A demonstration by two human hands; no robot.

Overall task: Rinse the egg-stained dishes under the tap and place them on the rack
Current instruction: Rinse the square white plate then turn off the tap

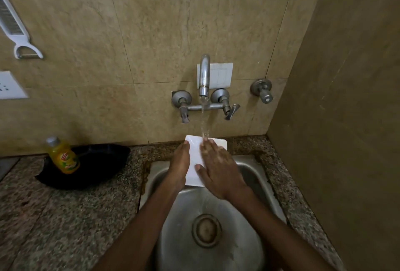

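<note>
Plate mid-rinse, rack out of view

Plate (195,158), white and square, held above the steel sink (255,175), directly under the tap (204,76) with water running onto its far edge. Granite surface (65,216) to the left carrying a black pan (97,162) and a yellow soap bottle (63,156). Left hand (179,167) with grip closed on the plate's left edge; right hand (218,169) flat and spread on the plate face, fingers (207,147) in the stream, not clasping. No egg stain discernible. Judged partway: rinsing underway, racking not yet done; other dishes not visible apart from the pan.
</note>
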